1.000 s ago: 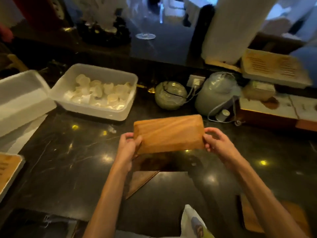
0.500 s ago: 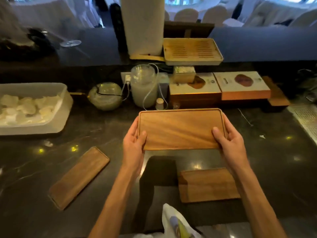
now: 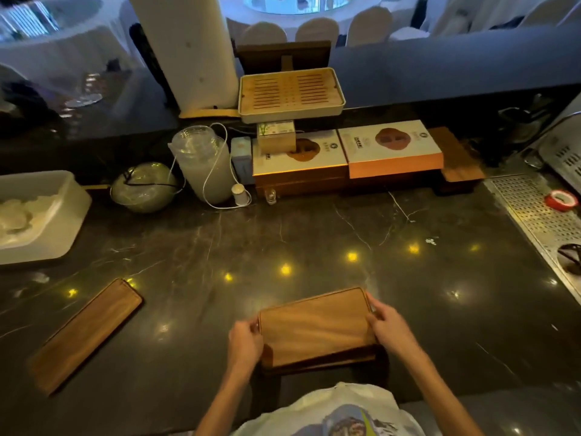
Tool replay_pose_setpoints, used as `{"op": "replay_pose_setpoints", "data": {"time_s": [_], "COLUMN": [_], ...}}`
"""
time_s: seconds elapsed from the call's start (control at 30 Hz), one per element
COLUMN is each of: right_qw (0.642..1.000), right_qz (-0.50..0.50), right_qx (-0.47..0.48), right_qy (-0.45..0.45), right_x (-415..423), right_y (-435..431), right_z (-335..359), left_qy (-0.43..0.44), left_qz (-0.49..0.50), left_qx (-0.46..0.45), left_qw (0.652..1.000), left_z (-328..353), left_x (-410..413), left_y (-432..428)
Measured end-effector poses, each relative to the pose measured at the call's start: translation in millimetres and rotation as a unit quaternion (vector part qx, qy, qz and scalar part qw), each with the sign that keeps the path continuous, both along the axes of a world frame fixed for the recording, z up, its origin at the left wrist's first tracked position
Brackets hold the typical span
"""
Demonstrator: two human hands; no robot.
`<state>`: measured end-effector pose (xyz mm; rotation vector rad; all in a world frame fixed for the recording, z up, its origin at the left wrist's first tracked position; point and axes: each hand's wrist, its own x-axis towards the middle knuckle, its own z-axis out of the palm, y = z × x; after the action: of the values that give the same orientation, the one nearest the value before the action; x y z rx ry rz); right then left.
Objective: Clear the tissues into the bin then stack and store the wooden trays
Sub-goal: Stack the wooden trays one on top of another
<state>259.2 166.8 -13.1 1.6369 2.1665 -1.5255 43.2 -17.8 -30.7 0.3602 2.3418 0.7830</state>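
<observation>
A rectangular wooden tray lies at the near edge of the dark marble counter, resting on top of a second wooden tray whose front edge shows beneath it. My left hand grips the top tray's left end and my right hand grips its right end. A long narrow wooden tray lies slanted on the counter to the left, apart from both hands. No bin is in view.
A white tub with crumpled white tissues stands at the left edge. At the back are a round bowl, a clear jug with a cable, boxed sets and a slatted tray. A perforated metal drain lines the right.
Both hands brought the held tray down and toward me, setting it on top of the tray that lay near the counter's front edge. The view tilted so more of the right side shows.
</observation>
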Motion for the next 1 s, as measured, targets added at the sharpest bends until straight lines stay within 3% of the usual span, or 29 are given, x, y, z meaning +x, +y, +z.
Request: {"op": "replay_pose_setpoints", "data": {"time_s": [0.17,0.37,0.5,0.7,1.0], "right_qw": [0.998,0.999,0.999,0.997,0.992], "right_qz": [0.038,0.017,0.016,0.035,0.044], "right_qx": [0.025,0.018,0.020,0.065,0.088], "right_qy": [-0.046,-0.036,-0.031,-0.027,-0.078], "right_x": [9,17,23,25,15], "right_y": [2,-3,-11,-23,-20], "right_z": [-21,-40,-48,-54,-55], "left_qy": [0.008,-0.072,-0.077,-0.101,-0.062], "left_qz": [0.027,0.126,0.155,0.156,0.121], "left_qx": [0.003,0.075,0.107,0.104,0.092], "left_qw": [1.000,0.987,0.979,0.977,0.986], "left_z": [-17,-27,-28,-34,-30], "left_x": [15,10,14,26,18], "left_y": [4,1,-8,-17,-3]}}
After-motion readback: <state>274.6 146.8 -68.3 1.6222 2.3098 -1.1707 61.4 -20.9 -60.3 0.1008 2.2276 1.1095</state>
